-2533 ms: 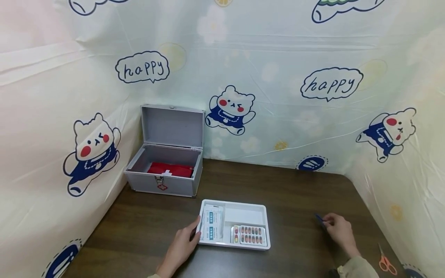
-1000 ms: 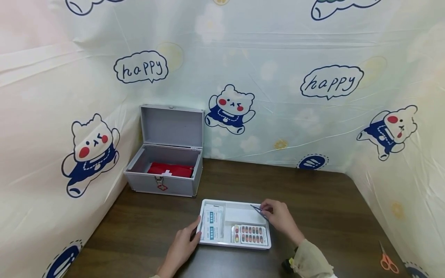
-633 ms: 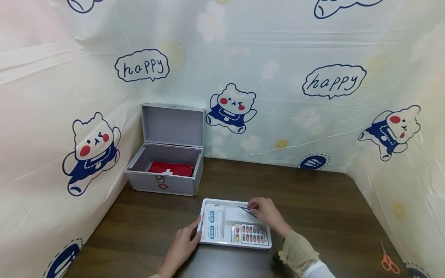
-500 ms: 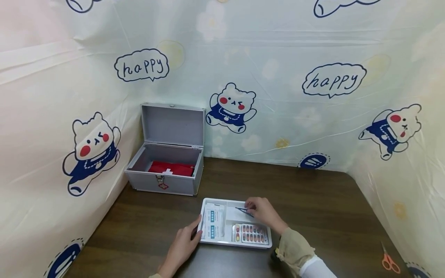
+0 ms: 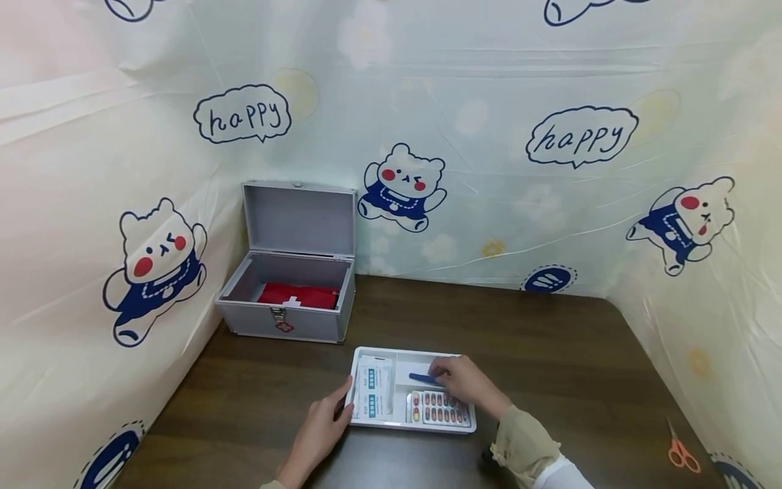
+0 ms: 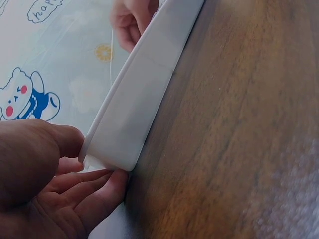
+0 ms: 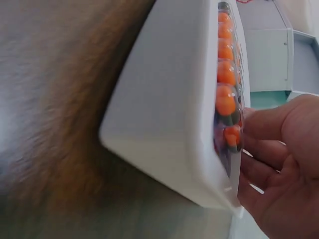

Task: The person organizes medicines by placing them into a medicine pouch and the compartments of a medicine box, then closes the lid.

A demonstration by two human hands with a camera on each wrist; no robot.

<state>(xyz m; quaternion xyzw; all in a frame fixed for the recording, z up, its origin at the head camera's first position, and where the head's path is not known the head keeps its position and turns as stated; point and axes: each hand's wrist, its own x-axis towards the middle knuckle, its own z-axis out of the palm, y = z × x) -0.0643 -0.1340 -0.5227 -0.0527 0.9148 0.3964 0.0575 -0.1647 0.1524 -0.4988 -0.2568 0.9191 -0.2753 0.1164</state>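
Observation:
A white compartment tray (image 5: pixel 412 428) lies on the table. My left hand (image 5: pixel 319 424) grips its left end, thumb at the rim and fingers against the outer wall in the left wrist view. Over the tray's back right compartment, my right hand (image 5: pixel 466 382) pinches one end of blue tweezers (image 5: pixel 421 378), which lie low inside it. The right wrist view shows the fingers (image 7: pixel 266 122) reaching past the rim, the tweezers hidden there. Capsule blister packs (image 5: pixel 442 411) fill the front right compartment, and white printed packets (image 5: pixel 373 390) the left one.
Behind the tray at left stands a silver first-aid box (image 5: pixel 281 326), lid raised, with a red pouch (image 5: pixel 299 296) inside. Orange-handled scissors (image 5: pixel 681 454) lie at the right on the brown table (image 5: pixel 519 333). A printed curtain (image 5: pixel 476 88) encloses the sides and back.
My right hand has carried the tweezers leftward from the right of the table into the tray's back right compartment, where they now turn flat. My left hand has kept its grip on the tray.

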